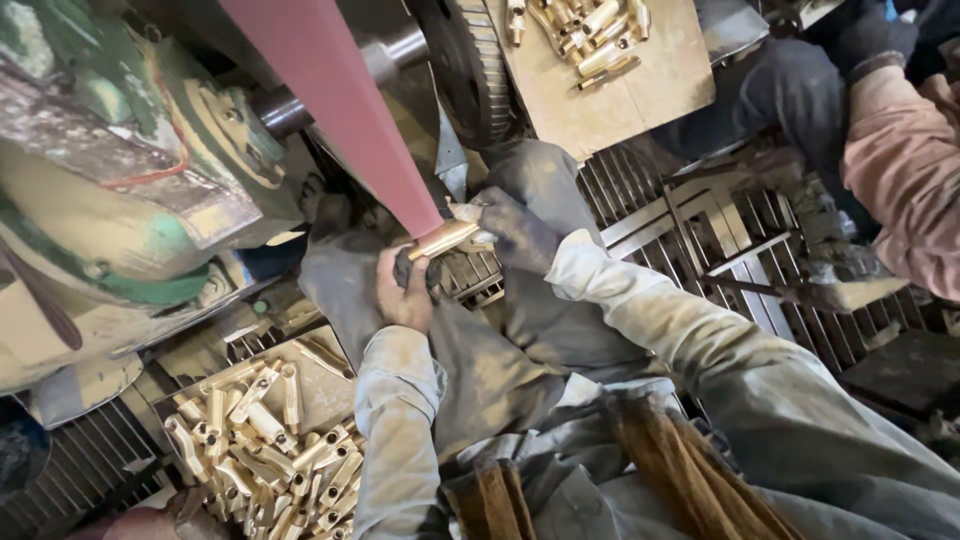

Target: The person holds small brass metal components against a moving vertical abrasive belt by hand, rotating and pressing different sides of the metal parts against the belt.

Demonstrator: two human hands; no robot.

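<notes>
Brass pile [265,440] beside left hand [403,292]

left: machine housing [120,200] blocks | above: pink belt [340,110] | below: brass parts pile [270,450] crowds floor

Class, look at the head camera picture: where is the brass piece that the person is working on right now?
The brass piece is near the picture's centre, gripped by the left hand and right hand, its end against the lower tip of the pink sanding belt.
</notes>
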